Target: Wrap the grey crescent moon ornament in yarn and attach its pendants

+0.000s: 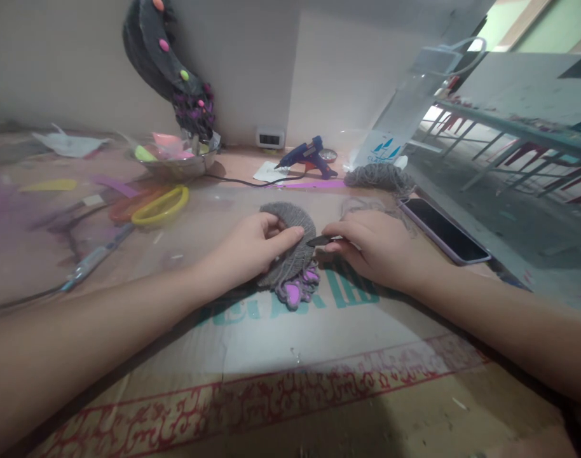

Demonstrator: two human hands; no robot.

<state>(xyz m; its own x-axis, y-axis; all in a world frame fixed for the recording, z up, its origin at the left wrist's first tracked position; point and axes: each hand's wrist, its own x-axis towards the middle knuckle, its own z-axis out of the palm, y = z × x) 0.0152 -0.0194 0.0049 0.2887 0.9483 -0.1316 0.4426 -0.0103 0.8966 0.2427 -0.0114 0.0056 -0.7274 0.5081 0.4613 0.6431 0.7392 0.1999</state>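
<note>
A crescent wrapped in grey yarn (297, 219) lies in the middle of the work surface, its lower end trimmed with purple and grey flower-like pieces (293, 291). My left hand (266, 245) grips the crescent from its inner side, thumb on top and fingers curled beneath. On the outer edge, my right hand (371, 248) pinches a small dark pointed tool (321, 240), whose tip touches the yarn. Its exact kind is unclear. Loose grey yarn (381, 179) lies in a bundle beyond my right hand.
A blue glue gun (312, 156) rests at the back on a white pad, its cord running left. Yellow-handled scissors (161, 207) and a metal bowl (176, 166) are at left. A phone (443, 230) lies right. A decorated dark crescent (159, 57) stands behind the bowl.
</note>
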